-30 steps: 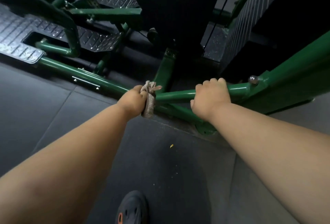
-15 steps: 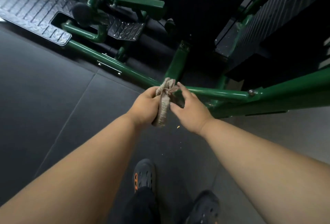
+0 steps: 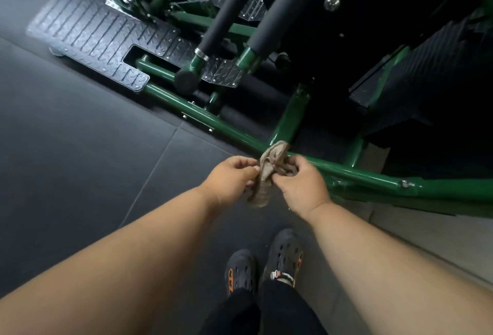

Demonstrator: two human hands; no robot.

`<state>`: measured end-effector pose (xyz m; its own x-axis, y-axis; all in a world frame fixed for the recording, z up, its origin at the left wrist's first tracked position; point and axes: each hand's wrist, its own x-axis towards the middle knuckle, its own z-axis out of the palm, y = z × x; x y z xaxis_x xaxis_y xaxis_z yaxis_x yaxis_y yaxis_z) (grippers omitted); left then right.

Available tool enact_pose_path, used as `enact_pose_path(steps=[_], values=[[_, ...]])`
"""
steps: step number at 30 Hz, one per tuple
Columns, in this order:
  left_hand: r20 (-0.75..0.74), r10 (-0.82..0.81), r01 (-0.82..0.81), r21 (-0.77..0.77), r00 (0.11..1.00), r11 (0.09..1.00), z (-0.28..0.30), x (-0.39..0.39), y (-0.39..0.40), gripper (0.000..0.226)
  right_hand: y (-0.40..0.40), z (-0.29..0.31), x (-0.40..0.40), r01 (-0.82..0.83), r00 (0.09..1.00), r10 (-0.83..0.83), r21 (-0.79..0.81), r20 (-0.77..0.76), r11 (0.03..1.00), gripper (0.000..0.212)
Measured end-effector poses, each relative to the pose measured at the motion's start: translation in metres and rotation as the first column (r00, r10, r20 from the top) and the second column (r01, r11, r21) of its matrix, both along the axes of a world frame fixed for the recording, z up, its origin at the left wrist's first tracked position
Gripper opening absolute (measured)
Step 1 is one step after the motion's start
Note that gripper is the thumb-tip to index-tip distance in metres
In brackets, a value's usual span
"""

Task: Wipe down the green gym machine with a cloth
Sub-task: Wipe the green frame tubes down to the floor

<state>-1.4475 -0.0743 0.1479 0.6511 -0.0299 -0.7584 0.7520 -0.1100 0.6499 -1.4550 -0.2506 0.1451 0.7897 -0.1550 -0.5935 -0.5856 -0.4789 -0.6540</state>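
Note:
A crumpled grey-brown cloth [image 3: 269, 172] hangs between both hands, held up above the floor in front of the green gym machine's low frame tube [image 3: 213, 123]. My left hand [image 3: 230, 178] pinches the cloth's left edge with curled fingers. My right hand [image 3: 300, 184] grips its upper right part, thumb and fingers curled round it. Neither hand touches the frame. The frame runs diagonally from upper left to the right, with a green upright post [image 3: 292, 115] joining it just beyond the cloth.
Black diamond-plate footplates [image 3: 88, 38] lie at the upper left. Two black padded bars [image 3: 229, 11] slant down from the top. A dark weight housing [image 3: 400, 73] fills the upper right. My black clogs [image 3: 266, 265] stand on dark rubber floor mats [image 3: 80, 161].
My right hand let go of the green tube and came to the cloth, now gripping it. Both hands lifted away from the frame, and the view rose and pulled back.

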Motion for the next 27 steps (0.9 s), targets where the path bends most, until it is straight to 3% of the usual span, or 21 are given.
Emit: enact_pose_path(steps=[2,8,12,14,16,18,20,23,25,27], values=[[0.020,-0.016,0.014,0.078,1.000,0.997,0.001,0.009,0.011,0.025,0.003,-0.001,0.016,-0.019,1.000,0.021,-0.098,0.018,0.995,0.032],[0.000,-0.112,0.107,0.295,0.994,0.950,-0.032,0.041,0.062,0.026,0.008,-0.025,0.052,0.026,0.997,-0.042,-0.248,-0.060,0.968,0.026],[0.014,-0.313,0.256,0.542,0.950,0.801,-0.040,0.057,0.105,0.035,0.006,-0.051,0.054,0.058,0.994,-0.085,-0.302,-0.075,0.951,0.022],[0.114,-0.366,0.203,0.665,0.924,0.719,-0.036,0.070,0.132,0.036,0.008,-0.070,0.052,0.062,0.996,-0.080,-0.331,-0.043,0.941,0.036],[0.252,-0.371,0.096,0.700,0.894,0.707,-0.035,0.086,0.151,0.031,0.007,-0.098,0.054,0.066,0.998,-0.069,-0.371,0.005,0.926,0.066],[0.315,-0.389,0.065,0.700,0.866,0.711,-0.041,0.104,0.167,0.027,0.009,-0.133,0.062,0.081,0.997,-0.075,-0.420,0.031,0.904,0.075],[0.256,-0.455,0.161,0.699,0.853,0.696,-0.061,0.119,0.179,0.026,0.016,-0.164,0.072,0.077,0.997,-0.064,-0.454,0.044,0.887,0.065],[0.091,-0.599,0.357,0.727,0.796,0.586,-0.098,0.131,0.188,0.040,0.034,-0.207,0.084,-0.029,0.997,0.057,-0.480,0.043,0.877,0.048],[0.138,-0.609,0.274,0.801,0.781,0.532,-0.115,0.140,0.193,0.050,0.049,-0.231,0.095,-0.090,0.990,0.133,-0.488,0.054,0.868,0.042],[0.280,-0.575,0.101,0.834,0.769,0.542,-0.119,0.155,0.197,0.055,0.060,-0.261,0.105,-0.132,0.982,0.182,-0.511,0.048,0.849,0.043]])
